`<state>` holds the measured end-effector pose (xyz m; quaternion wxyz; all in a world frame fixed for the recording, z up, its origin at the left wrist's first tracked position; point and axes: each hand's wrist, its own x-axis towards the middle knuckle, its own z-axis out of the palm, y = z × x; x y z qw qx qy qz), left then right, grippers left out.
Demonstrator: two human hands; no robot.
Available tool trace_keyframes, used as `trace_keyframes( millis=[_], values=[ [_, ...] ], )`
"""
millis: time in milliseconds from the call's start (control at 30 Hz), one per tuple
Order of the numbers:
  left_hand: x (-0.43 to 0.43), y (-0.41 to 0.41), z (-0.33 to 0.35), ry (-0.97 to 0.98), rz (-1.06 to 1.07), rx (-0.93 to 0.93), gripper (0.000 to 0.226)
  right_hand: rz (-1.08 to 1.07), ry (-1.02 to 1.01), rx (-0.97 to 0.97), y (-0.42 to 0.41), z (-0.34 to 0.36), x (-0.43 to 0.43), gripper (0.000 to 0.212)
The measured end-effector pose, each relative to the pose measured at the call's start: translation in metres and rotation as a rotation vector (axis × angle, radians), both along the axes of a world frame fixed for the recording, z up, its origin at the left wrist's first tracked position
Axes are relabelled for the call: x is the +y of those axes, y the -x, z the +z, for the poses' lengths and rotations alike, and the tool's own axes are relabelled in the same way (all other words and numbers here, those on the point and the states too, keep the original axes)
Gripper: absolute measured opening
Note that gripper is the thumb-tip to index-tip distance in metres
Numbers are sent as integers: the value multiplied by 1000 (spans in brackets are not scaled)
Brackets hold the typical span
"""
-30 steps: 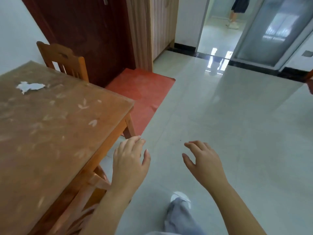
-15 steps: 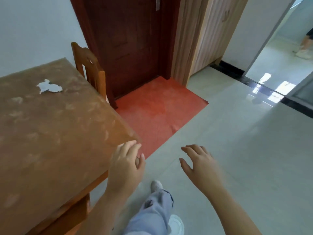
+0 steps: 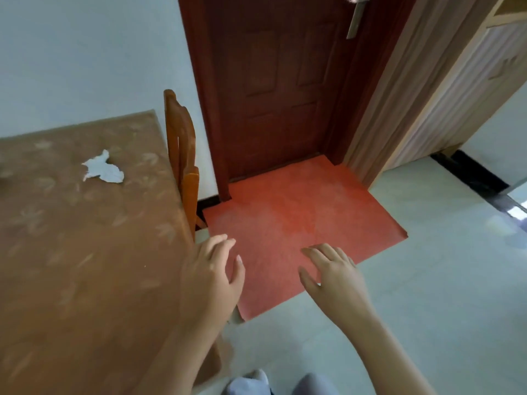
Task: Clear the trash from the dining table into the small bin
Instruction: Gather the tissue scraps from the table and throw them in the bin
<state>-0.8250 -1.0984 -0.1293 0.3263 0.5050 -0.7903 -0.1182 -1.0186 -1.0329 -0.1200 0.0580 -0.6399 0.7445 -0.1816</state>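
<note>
A crumpled white scrap of paper [image 3: 104, 168] lies on the brown dining table [image 3: 71, 252], toward its far side. My left hand [image 3: 212, 276] hovers at the table's right edge, fingers apart and holding nothing. My right hand [image 3: 335, 276] hangs over the red mat, also spread and holding nothing. Both hands are well short of the paper. No bin is in view.
An orange wooden chair [image 3: 181, 155] stands tucked against the table's far right side. A red mat [image 3: 293, 220] lies before a dark red door [image 3: 282, 86]. A pale tiled floor [image 3: 442, 280] stretches to the right. My legs and a shoe [image 3: 258, 379] show at the bottom.
The view has swung left toward the table and door. The paper scrap now sits nearer the frame's middle. Both hands stay spread in front of me, the left now at the table's edge.
</note>
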Motion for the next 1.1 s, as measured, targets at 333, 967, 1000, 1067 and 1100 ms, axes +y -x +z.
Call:
trace_keyframes(
  millis=[333, 967, 1000, 1067, 1100],
  values=[
    [-103, 77, 7, 1, 316, -106, 34, 270, -40, 2, 99, -3, -171, 30],
    [-290, 10, 9, -23, 922, -60, 31, 881, 88, 11, -8, 24, -478, 27],
    [-301, -1, 10, -35, 953, -56, 33, 923, 95, 7, -25, 27, -492, 27],
    [-317, -24, 9, -50, 1008, -57, 36, 1000, 109, 13, -58, 32, -515, 27],
    [-325, -35, 7, -56, 1030, -57, 37, 1033, 120, 17, -74, 33, -526, 27]
  ],
)
